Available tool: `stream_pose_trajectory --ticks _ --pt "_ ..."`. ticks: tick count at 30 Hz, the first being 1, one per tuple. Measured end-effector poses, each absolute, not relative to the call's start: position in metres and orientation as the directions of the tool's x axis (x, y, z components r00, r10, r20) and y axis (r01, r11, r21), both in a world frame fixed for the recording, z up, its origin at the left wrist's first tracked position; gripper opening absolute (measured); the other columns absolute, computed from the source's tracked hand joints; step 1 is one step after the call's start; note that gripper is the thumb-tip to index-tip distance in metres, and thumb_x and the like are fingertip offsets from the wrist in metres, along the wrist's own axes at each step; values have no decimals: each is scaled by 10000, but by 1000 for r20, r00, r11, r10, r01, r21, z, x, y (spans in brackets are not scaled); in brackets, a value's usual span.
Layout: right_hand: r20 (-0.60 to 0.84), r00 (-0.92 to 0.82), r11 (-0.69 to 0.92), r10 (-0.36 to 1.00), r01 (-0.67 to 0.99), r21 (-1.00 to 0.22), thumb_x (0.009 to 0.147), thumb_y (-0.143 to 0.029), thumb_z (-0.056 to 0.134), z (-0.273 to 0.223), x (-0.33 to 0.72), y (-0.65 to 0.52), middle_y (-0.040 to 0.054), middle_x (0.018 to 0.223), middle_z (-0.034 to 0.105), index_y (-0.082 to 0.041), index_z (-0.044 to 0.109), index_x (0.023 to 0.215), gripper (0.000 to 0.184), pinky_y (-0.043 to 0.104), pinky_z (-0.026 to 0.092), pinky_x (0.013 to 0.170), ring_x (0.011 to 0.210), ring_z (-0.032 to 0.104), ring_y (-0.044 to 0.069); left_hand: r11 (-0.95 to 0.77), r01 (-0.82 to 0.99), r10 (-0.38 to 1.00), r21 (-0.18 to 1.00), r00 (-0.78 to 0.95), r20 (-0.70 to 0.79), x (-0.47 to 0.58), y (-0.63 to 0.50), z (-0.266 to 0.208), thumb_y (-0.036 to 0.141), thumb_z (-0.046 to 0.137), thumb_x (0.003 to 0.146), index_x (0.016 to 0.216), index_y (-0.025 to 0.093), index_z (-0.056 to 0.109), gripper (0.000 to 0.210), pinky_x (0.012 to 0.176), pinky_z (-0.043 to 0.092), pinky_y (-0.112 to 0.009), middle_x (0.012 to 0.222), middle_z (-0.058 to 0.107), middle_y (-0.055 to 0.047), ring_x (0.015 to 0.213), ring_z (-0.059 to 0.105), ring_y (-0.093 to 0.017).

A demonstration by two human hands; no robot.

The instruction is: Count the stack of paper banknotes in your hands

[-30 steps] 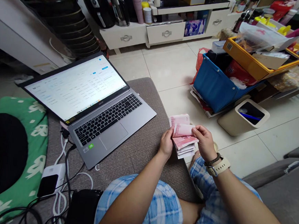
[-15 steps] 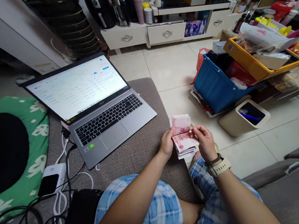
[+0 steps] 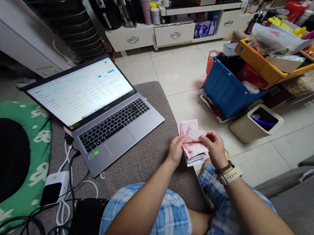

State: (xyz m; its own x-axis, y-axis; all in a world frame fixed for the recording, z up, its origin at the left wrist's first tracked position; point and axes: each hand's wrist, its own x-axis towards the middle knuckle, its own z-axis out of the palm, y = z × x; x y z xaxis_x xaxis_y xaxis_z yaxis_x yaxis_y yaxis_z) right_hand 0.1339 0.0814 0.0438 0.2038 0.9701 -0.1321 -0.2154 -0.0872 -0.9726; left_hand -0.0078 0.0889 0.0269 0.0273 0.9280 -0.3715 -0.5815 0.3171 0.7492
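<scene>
Since half a second earlier, top note folded lower. Left hand [image 3: 175, 150] gripped banknotes [image 3: 194, 149], right of laptop [image 3: 98, 109]; right hand [image 3: 214, 148] pinched one. Counting seemed midway; most of stack remained.

Top banknote [image 3: 192, 134] now peeled forward, off stack [image 3: 194, 153].

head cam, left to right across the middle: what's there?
Green cushion → laptop → left hand → banknotes → right hand → beige bin.
</scene>
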Motion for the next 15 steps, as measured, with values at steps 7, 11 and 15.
stream_pose_trajectory --ticks 7,11,15 --pt "-135 181 -96 974 -210 -973 711 -457 799 46 133 81 -41 648 478 -198 571 686 346 241 325 541 590 391 105 272 -613 935 742 -13 -354 -7 92 18 516 768 711 864 149 748 398 960 493 -411 923 777 -87 1033 704 -295" --pt "-148 169 -109 974 -221 -969 709 -486 797 47 132 81 -33 669 496 -195 593 708 356 242 347 554 606 414 109 246 -607 931 756 -70 -359 -7 93 9 538 728 744 896 153 772 416 957 488 -391 981 779 -89 1010 702 -271" --pt "-171 151 -125 974 -270 -955 698 -506 810 46 130 81 -27 666 510 -191 597 712 380 243 359 551 607 429 112 237 -568 926 788 -114 -361 -10 93 3 544 746 717 871 138 776 435 927 492 -383 953 779 -90 945 703 -257"
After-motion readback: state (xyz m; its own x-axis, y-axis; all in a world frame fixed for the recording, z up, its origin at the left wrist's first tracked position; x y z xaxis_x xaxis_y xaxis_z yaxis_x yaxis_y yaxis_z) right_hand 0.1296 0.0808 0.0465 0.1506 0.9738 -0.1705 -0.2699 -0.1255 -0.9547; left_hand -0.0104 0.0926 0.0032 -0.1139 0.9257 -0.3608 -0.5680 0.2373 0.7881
